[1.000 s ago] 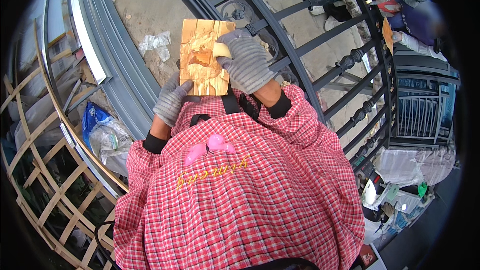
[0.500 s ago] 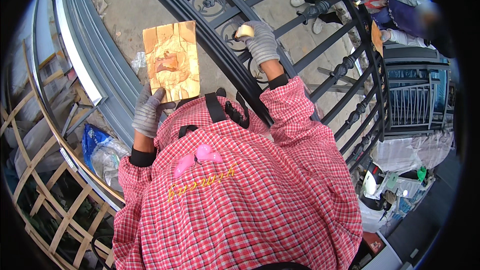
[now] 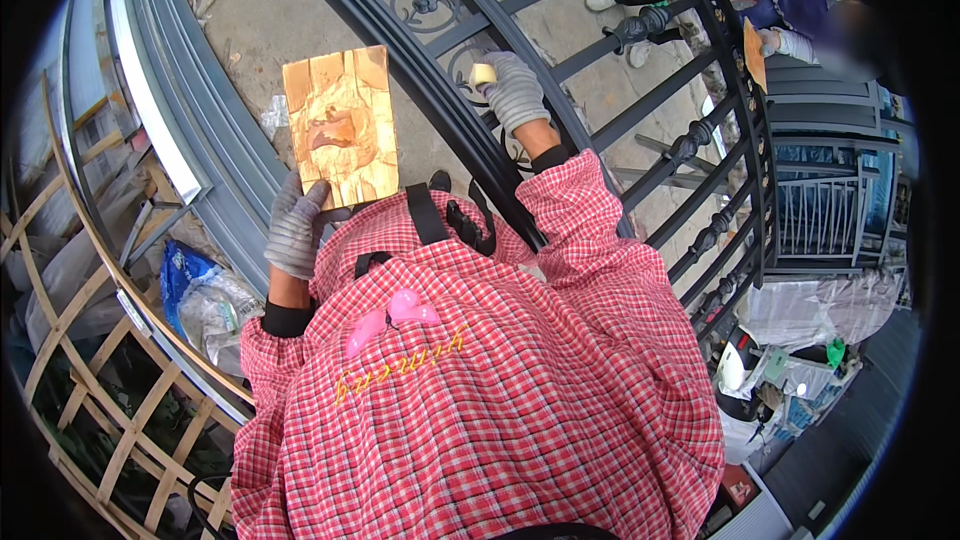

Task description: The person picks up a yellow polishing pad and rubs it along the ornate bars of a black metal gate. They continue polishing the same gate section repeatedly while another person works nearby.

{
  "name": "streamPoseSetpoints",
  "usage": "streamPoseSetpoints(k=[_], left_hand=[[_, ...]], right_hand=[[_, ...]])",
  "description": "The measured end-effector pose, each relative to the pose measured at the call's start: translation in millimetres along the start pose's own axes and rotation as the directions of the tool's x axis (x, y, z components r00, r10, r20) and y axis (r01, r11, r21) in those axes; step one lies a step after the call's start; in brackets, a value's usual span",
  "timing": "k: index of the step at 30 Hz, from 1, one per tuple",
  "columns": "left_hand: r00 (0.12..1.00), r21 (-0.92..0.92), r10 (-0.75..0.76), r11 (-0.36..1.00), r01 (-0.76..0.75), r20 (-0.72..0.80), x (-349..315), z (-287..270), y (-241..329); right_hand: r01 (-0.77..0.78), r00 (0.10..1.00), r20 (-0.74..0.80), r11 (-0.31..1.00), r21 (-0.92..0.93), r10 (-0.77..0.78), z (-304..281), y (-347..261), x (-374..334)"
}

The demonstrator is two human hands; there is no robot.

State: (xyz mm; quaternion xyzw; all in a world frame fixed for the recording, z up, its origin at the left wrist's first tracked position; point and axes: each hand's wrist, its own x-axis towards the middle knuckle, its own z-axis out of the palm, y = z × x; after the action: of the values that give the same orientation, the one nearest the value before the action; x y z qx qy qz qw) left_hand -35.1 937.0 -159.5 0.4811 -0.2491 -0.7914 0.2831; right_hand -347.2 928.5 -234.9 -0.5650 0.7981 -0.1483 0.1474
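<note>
My left hand [image 3: 297,232], in a grey glove, grips the lower edge of a flat rectangular board [image 3: 341,130]. The board is held tilted up, its face a shiny gold colour with creases and a brownish smear in the middle. In my gloved right hand [image 3: 512,95] is a small pale yellow sponge-like block [image 3: 483,74], pinched at the fingertips. That hand is over the scrollwork panel of a dark grey metal gate [image 3: 415,90]; whether the block touches the metal I cannot tell. Scroll ornaments with flower centres [image 3: 425,3] run along the panel.
Across the gate at the upper right, another person [image 3: 795,0] holds a brown-orange board [image 3: 754,55]. Long grey metal profiles [image 3: 190,90] lie to my left, beside a wooden lattice [image 3: 110,410] and a blue-and-white bag [image 3: 200,300]. Plastic-covered goods [image 3: 815,315] stand at the right.
My right hand with the yellow block has shifted slightly left and down along the scrollwork. The board in my left hand has barely moved.
</note>
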Motion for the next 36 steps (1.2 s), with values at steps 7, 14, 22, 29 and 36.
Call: streamPoseSetpoints(k=[7, 14, 22, 29, 36], left_hand=[[1.000, -0.019, -0.009, 1.000, 0.009, -0.012, -1, 0, -4], [0.998, -0.008, 0.007, 1.000, -0.007, -0.060, -1, -5, -9], [0.997, -0.012, 0.002, 1.000, -0.003, -0.076, -4, -4, -7], [0.997, -0.006, 0.015, 1.000, -0.015, -0.070, -1, -5, -8], [0.998, -0.013, 0.001, 1.000, -0.002, -0.059, -1, -5, -7]], right_hand=[[0.002, 0.999, -0.051, 0.995, 0.097, 0.003, -5, 7, 10], [0.034, 0.999, -0.026, 0.995, 0.097, -0.032, -2, 1, 9], [0.067, 0.988, 0.139, 0.998, 0.019, -0.069, 3, -16, 4], [0.077, 0.976, 0.208, 0.997, -0.020, -0.071, -11, -7, -6], [0.124, 0.991, 0.064, 0.991, -0.042, -0.121, 0, -17, -1]])
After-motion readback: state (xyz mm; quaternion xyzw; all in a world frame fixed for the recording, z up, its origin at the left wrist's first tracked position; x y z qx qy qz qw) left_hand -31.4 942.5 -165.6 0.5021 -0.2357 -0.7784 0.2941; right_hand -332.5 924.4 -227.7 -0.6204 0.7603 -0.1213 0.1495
